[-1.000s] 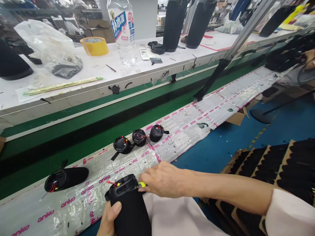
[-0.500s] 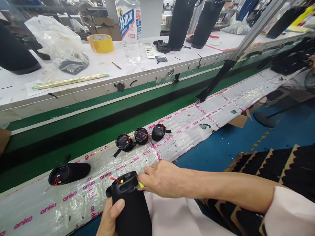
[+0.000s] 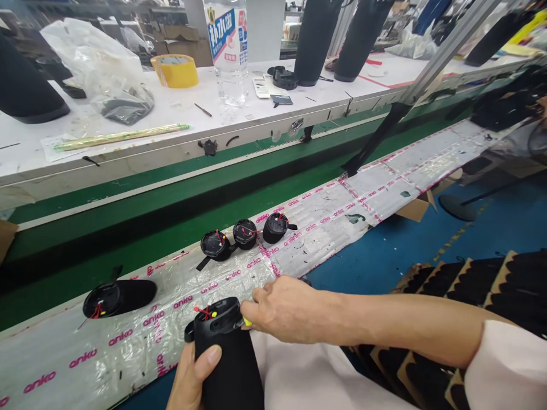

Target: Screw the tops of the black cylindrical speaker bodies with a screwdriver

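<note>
Black from rim to base, as far as I can see it, the cylinder [image 3: 231, 364] is held up near the person's lap, on the near side of the counter [image 3: 329, 233], its open end tipped upward. The left hand [image 3: 194, 373] grasps it by the side, thumb laid along the front; the other fingers are mostly hidden from me. Red wires [image 3: 205, 311] with a small yellow connector poke out at the rim. Against the other side of that rim, the right hand [image 3: 284, 310] has its fingers clenched around a yellow piece [image 3: 247, 321]; so little of it shows that I can't tell what it is.

Plastic film printed "anko" in pink covers the counter. On it, towards the far edge, three short-looking black cylinders [image 3: 245, 234] stand close together, wires at their tops, while another cylinder [image 3: 134, 296] lies on its side to the left, near the edge. Higher up, a white shelf [image 3: 171, 117] bears a yellow tape roll [image 3: 177, 77], a clear bottle [image 3: 231, 80], a plastic bag [image 3: 98, 68] and two tall black cylinders [image 3: 318, 40] to the right of the bottle.
</note>
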`<state>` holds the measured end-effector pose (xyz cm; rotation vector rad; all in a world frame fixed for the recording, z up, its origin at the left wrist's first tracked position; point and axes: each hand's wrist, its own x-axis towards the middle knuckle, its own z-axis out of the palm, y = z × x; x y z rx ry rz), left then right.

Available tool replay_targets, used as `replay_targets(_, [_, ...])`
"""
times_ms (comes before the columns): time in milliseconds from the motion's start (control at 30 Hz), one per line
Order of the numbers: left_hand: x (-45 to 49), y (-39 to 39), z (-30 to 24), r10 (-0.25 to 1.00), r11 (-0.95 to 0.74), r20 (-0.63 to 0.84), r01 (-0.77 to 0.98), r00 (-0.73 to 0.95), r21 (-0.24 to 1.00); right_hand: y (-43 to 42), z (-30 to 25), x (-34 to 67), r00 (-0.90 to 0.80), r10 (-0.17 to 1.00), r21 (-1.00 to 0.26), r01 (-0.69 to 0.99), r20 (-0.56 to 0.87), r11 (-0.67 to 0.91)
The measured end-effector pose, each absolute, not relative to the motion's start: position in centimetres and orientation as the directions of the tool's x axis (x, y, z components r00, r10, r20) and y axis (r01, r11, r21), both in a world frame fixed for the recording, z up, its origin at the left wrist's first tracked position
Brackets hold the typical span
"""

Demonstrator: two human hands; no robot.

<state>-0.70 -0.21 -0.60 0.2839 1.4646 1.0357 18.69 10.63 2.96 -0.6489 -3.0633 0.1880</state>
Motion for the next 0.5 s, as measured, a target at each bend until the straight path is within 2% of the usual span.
replay_targets(133, [-1.0,-0.2,-1.8,0.732,0.572,-0.659,-0.368,-0.173,0.733,11.4,3.0,18.7,-0.925,0.371,-0.175,0.380,-0.079,0.908])
replay_targets(200, [-1.3,-0.3,-2.9,0.725,0.567,-0.669,-0.410,-0.162,0.714,11.5,2.6,18.6,-0.922,0.378,-0.190,0.386,-0.082,0.902])
replay_targets(267, [-1.5,-0.5,-4.2,0.684,0.580,-0.720,-0.513,-0.114,0.632,11.4,2.0,18.5,-0.912,0.402,-0.210,0.410,-0.082,0.888])
replay_targets(400, [-1.5,-1.0,-5.4,0.607,0.566,-0.789,-0.749,0.096,0.344,10.8,0.9,18.4,-0.873,0.483,-0.274,0.482,-0.068,0.833])
replay_targets(467, [-1.3,-1.1,-5.3,0.596,0.565,-0.779,-0.792,0.196,0.233,10.6,0.6,18.6,-0.851,0.521,-0.293,0.514,-0.062,0.806])
replay_targets(500, [-1.2,-1.2,-5.1,0.602,0.571,-0.770,-0.788,0.211,0.230,10.6,0.6,18.7,-0.845,0.531,-0.294,0.524,-0.060,0.800])
